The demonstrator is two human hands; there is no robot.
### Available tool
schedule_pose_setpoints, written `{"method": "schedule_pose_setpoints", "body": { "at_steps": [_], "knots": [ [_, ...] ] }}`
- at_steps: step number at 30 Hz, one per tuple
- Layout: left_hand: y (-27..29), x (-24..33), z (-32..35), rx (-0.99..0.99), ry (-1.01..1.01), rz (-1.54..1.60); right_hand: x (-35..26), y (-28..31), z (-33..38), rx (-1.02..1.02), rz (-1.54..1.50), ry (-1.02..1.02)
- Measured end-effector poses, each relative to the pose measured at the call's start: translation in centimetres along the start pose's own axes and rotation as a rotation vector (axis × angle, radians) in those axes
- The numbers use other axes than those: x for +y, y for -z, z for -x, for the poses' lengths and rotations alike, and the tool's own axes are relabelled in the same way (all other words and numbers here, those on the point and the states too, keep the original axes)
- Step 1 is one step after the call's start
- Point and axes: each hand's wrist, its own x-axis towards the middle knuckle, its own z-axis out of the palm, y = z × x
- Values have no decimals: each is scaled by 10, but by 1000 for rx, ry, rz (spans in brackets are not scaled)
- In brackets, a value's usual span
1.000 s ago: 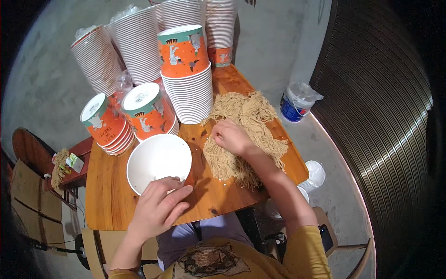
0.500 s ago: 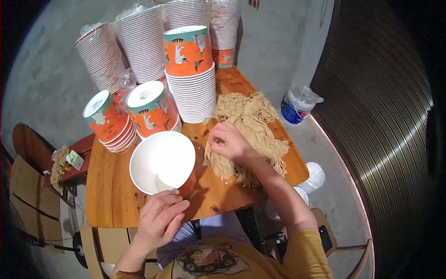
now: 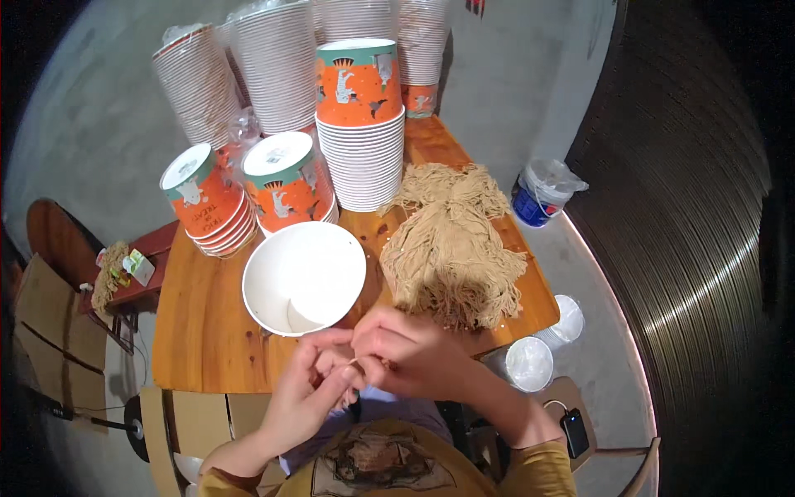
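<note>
My two hands meet in front of my body at the table's near edge. Thumb and fingertips of my left hand are pinched together. My right hand is closed against them, its fingers curled. A thin pale strand shows at the fingertips where the hands touch; most of it is hidden. Just beyond them stands a wide paper bucket, mouth up, with a white inside. To its right lies a heap of tan cords, bundled near the far end and loose at the near end.
Upside-down orange and green paper buckets are stacked behind, with shorter stacks at the left and tall plastic-wrapped ones at the back. The wooden table ends near my lap. A white and blue pail stands on the floor.
My right hand has moved from the tan cords toward me and left, meeting my left hand. My left hand has left the bucket's near rim. The view has shifted slightly.
</note>
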Motion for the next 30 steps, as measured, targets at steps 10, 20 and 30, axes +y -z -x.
{"method": "schedule_pose_setpoints", "body": {
  "at_steps": [10, 20, 30],
  "knots": [
    [26, 15, 3, 1, -206, -452, -3, -23, 0, 4, -116, -117],
    [16, 25, -85, 51, -293, -732, 41, -25, 18, 480, -349, -445],
    [33, 42, -52, -113, -95, -1054, 43, -25, 23, 543, -557, -616]
  ]
}}
